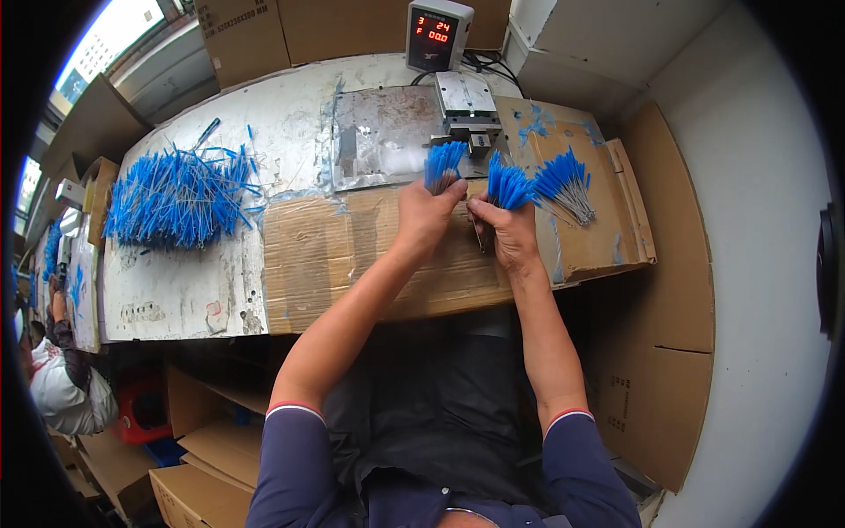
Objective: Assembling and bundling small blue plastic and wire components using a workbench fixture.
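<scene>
My left hand [426,214] is closed around a bundle of thin blue-tipped wires [444,160], with the blue ends pointing up and away from me. Close beside it, my right hand [512,233] grips a second bundle of blue-tipped wires [508,183], its blue ends also up. The thumbs of both hands point toward each other, a small gap between them. To the right of my right hand, a fanned bundle of blue-tipped wires [568,187] lies on the cardboard. A large loose pile of the same wires [180,201] rests on the left part of the workbench.
Behind my hands stands a small metal press fixture [466,101], with a grey display box [437,37] and black cables behind it. Cardboard [308,255] covers the bench's front. A cardboard sheet [678,290] stands at the right. Another person [70,387] sits far left.
</scene>
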Tool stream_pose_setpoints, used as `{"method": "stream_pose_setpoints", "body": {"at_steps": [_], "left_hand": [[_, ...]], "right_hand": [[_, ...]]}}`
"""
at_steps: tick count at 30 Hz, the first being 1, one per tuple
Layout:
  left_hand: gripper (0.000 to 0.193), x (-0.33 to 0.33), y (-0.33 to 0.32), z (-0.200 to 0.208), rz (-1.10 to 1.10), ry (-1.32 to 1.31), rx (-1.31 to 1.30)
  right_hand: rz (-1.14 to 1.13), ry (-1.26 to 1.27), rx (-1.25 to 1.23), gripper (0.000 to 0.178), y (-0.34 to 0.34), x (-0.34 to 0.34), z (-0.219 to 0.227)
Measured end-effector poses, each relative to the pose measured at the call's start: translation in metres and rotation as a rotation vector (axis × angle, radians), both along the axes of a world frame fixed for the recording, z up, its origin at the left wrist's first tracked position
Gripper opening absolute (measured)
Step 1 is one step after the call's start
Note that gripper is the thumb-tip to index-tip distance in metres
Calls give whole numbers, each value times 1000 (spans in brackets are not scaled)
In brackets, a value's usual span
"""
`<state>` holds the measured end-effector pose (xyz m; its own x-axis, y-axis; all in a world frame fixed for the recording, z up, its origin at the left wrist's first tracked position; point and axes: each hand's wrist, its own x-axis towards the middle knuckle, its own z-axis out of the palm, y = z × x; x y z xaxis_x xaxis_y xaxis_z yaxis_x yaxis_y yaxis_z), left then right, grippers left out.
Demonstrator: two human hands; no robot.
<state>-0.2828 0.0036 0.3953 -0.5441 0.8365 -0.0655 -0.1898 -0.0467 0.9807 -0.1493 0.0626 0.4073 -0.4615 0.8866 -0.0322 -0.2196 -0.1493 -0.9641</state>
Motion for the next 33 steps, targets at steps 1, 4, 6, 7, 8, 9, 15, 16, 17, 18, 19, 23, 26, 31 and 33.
{"method": "stream_pose_setpoints", "body": {"at_steps": [1, 4, 6, 7, 8, 9, 15, 16, 17, 18, 19, 23, 26, 31, 33], "left_hand": [[17, -4, 6, -2, -5, -8, -2], [16, -24, 23, -3, 129, 37, 18], [14, -45, 36, -6, 259, 104, 86], [14, -55, 35, -3, 318, 160, 108], [15, -67, 38, -12, 378, 195, 165], [16, -73, 38, -13, 438, 231, 221], [20, -76, 36, -20, 448, 189, 268], [20, -76, 37, -20, 439, 216, 251], [20, -77, 37, -20, 431, 243, 234], [20, -78, 36, -21, 431, 239, 233], [20, -79, 36, -21, 431, 262, 216], [21, -79, 36, -22, 418, 271, 203], [19, -81, 37, -26, 430, 305, 259], [15, -73, 37, -27, 443, 667, 161], [17, -70, 38, -26, 422, 974, 182]], "right_hand": [[-5, -8, -2, 12, 3, -2, 0], [-55, -22, 17, 10, 16, -11, -3], [-162, -127, 94, 8, 25, -17, -9], [-168, -136, 92, 8, 28, -21, -9], [-187, -160, 108, 7, 32, -27, -9], [-206, -182, 124, 6, 36, -32, -10], [-296, -329, 276, 6, 63, -46, -28], [-315, -372, 337, 7, 66, -47, -31], [-319, -377, 339, 7, 69, -47, -34], [-331, -401, 322, 8, 69, -49, -34], [-344, -424, 306, 8, 68, -52, -33], [-328, -348, 308, 6, 64, -56, -28], [-320, -313, 216, 8, 57, -60, -19], [-324, -283, 186, 13, 56, -58, -17], [-302, -264, 159, 13, 56, -57, -15]]}}
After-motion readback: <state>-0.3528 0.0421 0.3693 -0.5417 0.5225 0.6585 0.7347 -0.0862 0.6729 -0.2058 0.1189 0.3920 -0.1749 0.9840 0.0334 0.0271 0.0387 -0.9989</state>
